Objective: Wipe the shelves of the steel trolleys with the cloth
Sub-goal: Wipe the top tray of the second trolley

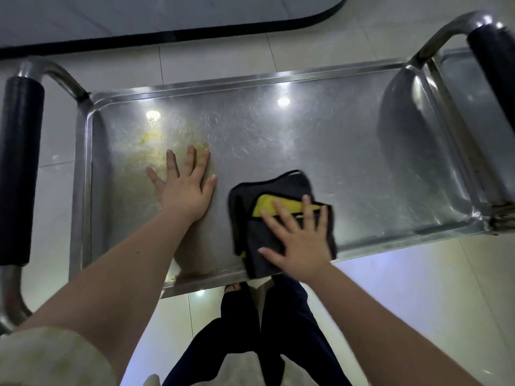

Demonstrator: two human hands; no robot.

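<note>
While my left hand (185, 188) lies flat with fingers spread on the steel trolley shelf (320, 140), my right hand (299, 240), fingers straight and splayed, presses the folded grey-and-yellow cloth (281, 190) at the shelf's near edge.

pale tiled floor (404, 302) (glossy), dark-edged table (167, 15)

I count one cloth (278, 188); two steel trolleys, the near trolley (278, 129) and a second trolley (468, 87); two black handles, left handle (19, 162) and right handle (493, 65); two grips, left grip (181, 188) and right grip (301, 243).
</note>
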